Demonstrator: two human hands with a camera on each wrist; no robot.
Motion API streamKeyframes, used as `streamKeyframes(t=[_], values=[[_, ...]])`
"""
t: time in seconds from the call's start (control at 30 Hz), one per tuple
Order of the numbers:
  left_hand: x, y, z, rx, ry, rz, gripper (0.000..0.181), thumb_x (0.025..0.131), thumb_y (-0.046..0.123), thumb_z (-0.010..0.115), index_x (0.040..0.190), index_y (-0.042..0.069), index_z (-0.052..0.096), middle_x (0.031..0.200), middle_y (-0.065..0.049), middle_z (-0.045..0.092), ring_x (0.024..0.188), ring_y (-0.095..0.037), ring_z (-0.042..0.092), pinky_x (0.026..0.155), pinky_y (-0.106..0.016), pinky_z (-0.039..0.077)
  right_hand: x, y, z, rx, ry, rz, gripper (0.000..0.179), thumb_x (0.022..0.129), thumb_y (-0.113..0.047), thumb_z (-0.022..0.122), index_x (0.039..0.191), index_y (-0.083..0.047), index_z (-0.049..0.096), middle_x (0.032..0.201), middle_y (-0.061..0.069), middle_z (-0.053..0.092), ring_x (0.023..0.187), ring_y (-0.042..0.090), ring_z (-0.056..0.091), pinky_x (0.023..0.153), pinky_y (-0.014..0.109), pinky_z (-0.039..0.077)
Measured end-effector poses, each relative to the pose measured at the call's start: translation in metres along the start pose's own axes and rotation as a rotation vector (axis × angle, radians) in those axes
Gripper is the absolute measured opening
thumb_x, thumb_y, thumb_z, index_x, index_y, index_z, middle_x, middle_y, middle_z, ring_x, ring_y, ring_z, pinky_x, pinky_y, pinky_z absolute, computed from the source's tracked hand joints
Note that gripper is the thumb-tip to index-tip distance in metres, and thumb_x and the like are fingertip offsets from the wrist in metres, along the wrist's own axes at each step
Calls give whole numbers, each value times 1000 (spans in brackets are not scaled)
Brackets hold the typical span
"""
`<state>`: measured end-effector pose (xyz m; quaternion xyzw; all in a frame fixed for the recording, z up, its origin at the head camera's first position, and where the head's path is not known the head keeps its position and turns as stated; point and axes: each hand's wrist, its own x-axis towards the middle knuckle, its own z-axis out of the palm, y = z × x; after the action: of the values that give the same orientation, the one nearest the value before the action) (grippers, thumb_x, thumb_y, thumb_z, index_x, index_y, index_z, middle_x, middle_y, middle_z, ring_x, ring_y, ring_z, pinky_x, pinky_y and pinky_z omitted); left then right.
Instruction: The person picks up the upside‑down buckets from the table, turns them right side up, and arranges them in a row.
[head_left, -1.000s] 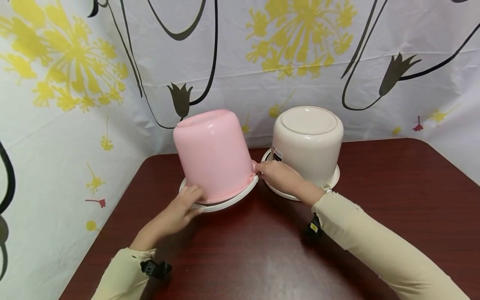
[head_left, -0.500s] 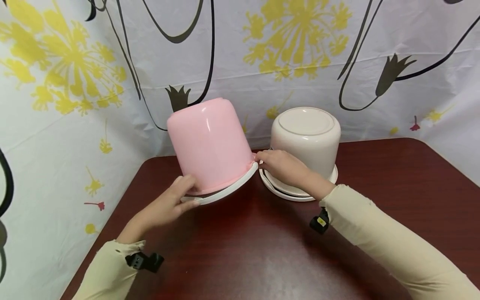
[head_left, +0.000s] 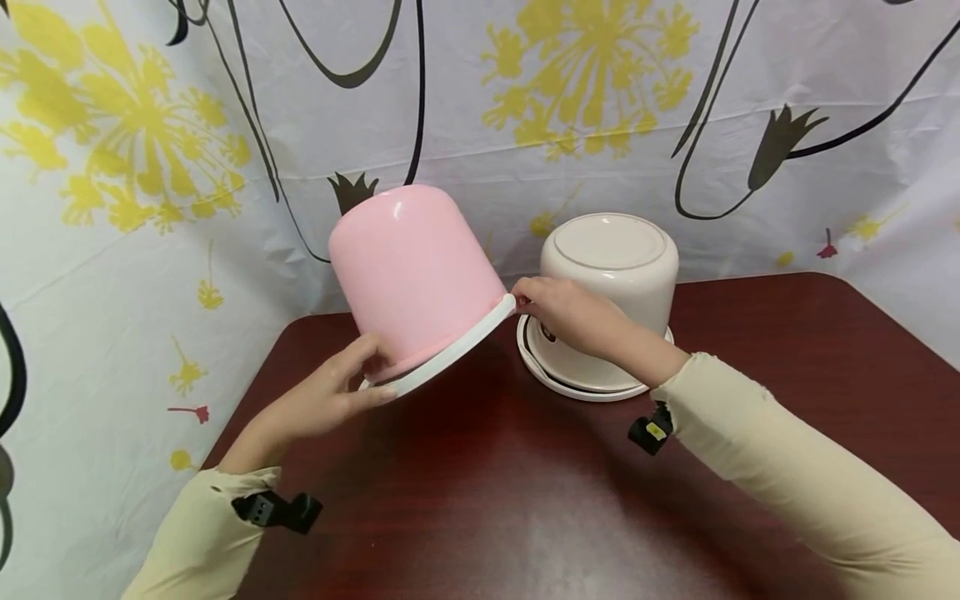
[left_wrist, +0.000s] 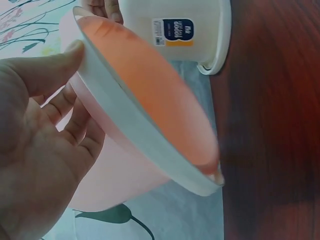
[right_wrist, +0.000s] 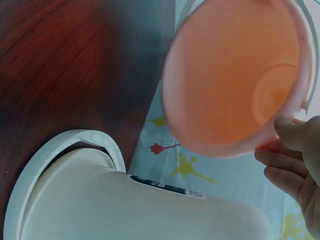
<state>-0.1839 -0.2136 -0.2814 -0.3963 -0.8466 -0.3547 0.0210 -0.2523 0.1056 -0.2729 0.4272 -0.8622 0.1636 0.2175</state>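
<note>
A pink bucket [head_left: 416,267] is held tilted above the table, its base up and its mouth facing down. A white handle [head_left: 450,354] lies along its rim. My left hand [head_left: 330,387] grips the rim and handle on the left side, thumb on the white handle [left_wrist: 130,112] in the left wrist view. On the opposite side, my right hand [head_left: 573,312] pinches the rim between thumb and fingers. The right wrist view looks into the hollow pink bucket [right_wrist: 230,75]. Just right of it, a cream bucket [head_left: 611,242] stands upside down, partly hidden behind my right hand.
The cream bucket's own handle [head_left: 558,385] lies round its rim on the dark red wooden table [head_left: 480,500]. A label [left_wrist: 177,31] is stuck to its side. Behind the table hangs a patterned white cloth [head_left: 480,125], with more of it along the left.
Both hands have raised the pink bucket and tilted it further, with its mouth turning toward the right. The cream bucket has stayed in place.
</note>
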Motion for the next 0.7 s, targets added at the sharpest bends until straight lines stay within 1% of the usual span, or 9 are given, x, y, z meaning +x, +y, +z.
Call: streamKeyframes(t=[0.17,0.23,0.3,0.4,0.47,0.53,0.6,0.7], values=[[3,2,-4,-64,4,20,25,84,-1,62,100,10,46,87,-2,46,83,-16,46,68,-27,41,0,-1,-7,-10,28,-2,8,86,-12,63,90,-8,58,81,-1,59,74,13,56,67,30,46],[5,3,-5,-93,-2,46,25,84,-3,62,101,8,46,85,-3,46,79,-17,48,65,-28,42,0,-1,-9,-19,34,-2,8,86,-12,63,91,-8,58,82,-1,60,73,14,57,66,31,47],[7,3,-5,-145,-11,74,25,84,-5,60,102,6,46,84,-4,47,74,-17,48,61,-28,44,1,-1,-13,-38,37,-5,7,87,-11,61,92,-8,57,83,0,60,74,16,58,66,33,47],[10,5,-7,-222,-14,131,26,84,-10,58,104,2,46,85,-8,46,70,-18,48,56,-28,44,3,-1,-18,-69,37,-5,7,88,-7,59,94,-7,55,85,2,61,74,19,59,65,34,47],[12,6,-8,-271,-15,162,26,84,-12,57,104,0,46,88,-9,45,71,-18,47,56,-28,44,4,-1,-21,-78,35,1,8,88,-5,58,95,-6,55,85,3,60,74,20,59,65,35,47],[14,7,-9,-299,-15,190,25,83,-13,56,104,-2,46,91,-11,44,74,-18,47,59,-28,44,5,-2,-23,-77,32,14,9,88,-4,58,96,-5,55,85,4,60,74,20,59,65,35,48],[16,8,-9,-335,-22,197,25,84,-13,56,104,-3,45,91,-12,43,75,-19,46,61,-28,44,6,-2,-24,-71,28,26,10,88,-4,58,97,-5,55,85,5,60,74,21,58,64,36,48],[16,10,-10,-358,-23,186,23,85,-12,55,104,-4,45,90,-12,43,76,-19,46,63,-28,44,7,-3,-25,-65,18,43,11,89,-5,58,99,-4,55,85,6,60,73,22,57,64,37,47]])
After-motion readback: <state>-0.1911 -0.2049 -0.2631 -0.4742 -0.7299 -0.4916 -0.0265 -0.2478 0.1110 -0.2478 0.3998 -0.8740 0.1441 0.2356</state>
